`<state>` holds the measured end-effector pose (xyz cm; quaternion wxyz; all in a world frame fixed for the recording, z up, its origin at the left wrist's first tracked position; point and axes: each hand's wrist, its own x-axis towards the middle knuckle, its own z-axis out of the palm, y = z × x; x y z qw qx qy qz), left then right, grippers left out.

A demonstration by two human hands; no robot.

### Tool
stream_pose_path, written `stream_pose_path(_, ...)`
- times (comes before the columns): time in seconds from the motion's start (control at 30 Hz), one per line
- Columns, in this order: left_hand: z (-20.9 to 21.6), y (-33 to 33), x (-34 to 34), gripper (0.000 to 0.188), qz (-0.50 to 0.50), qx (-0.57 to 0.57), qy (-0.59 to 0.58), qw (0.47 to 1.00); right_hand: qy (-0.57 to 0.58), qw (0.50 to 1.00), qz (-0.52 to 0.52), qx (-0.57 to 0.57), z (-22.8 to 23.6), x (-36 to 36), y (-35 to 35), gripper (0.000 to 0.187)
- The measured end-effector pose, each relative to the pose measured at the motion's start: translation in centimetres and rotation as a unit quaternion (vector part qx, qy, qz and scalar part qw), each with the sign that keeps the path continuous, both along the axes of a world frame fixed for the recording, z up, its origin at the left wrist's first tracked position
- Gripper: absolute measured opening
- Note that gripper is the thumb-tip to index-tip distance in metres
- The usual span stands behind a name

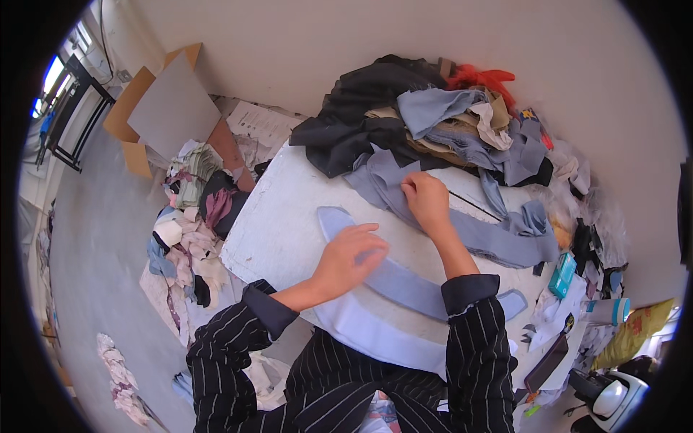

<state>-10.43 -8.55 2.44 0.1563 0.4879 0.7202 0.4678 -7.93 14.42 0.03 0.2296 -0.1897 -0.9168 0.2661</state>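
Observation:
A curved light-blue cloth strip (411, 289), shaped like a collar piece, lies across the white tabletop (278, 209) in front of me. My left hand (350, 256) hovers over or rests on its left part, fingers apart and slightly blurred; whether it touches the cloth I cannot tell. Below the strip, a wider pale white-blue curved piece (368, 332) lies along the near edge. My right hand (427, 202) is closed in a pinch at the edge of a stack of grey-blue cloth strips (498, 242). Its fingertips partly hide what they grip.
A heap of black cloth (368, 94) with grey-blue and tan scraps rises at the back, against the wall. Left of the table are scrap piles (195, 252) and an open cardboard box (170, 108). On the right sit a teal box (563, 274), a phone (546, 363) and a bottle (606, 311).

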Motion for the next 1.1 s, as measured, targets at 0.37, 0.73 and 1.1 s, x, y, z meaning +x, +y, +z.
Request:
stream_pose_path(0.37,1.1,7.3,-0.1,0.036,0.128,0.092,-0.490,0.858,0.117,0.988,0.097,0.011,7.6,5.3,-1.9,0.015)
stream_pose_path(0.73,4.4,9.8,0.0,0.027,0.079,0.183,-0.389,0.899,-0.078,0.991,0.084,-0.063,7.9,19.7,9.1,0.065)
stream_pose_path(1.1,2.5,0.5,0.4,0.022,0.143,0.021,-0.431,0.891,-0.197,0.930,0.008,-0.310,10.6,31.8,0.2,0.054)
